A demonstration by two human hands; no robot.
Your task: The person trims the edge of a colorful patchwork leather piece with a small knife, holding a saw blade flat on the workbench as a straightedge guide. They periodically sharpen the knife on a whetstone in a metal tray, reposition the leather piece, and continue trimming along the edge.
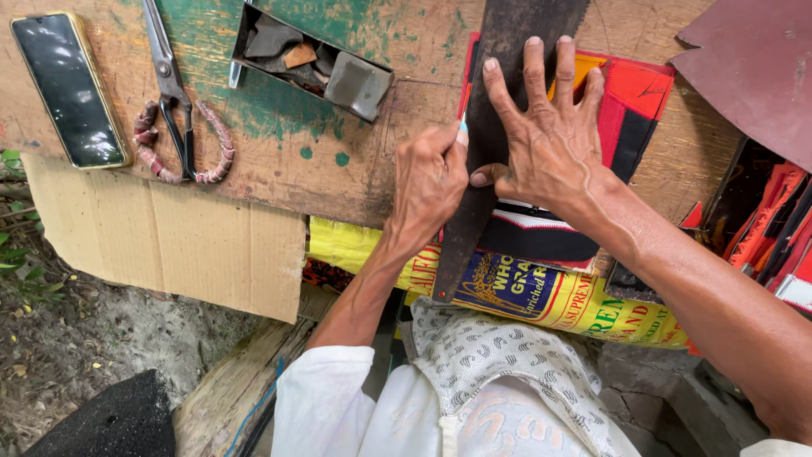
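Note:
My right hand lies flat with fingers spread, pressing a long dark rusty metal strip down onto a stack of red, black and orange sheet material. My left hand is closed around a small pen-like tool with a pale tip. The tip sits against the left edge of the metal strip, just beside my right thumb. All of this rests on a worn wooden board with green paint patches.
A dark phone lies at the far left. Scissors with wrapped handles and an open metal tin of scraps sit beside it. Cardboard and a yellow printed sack hang off the near edge. Maroon sheet and red-black pieces lie right.

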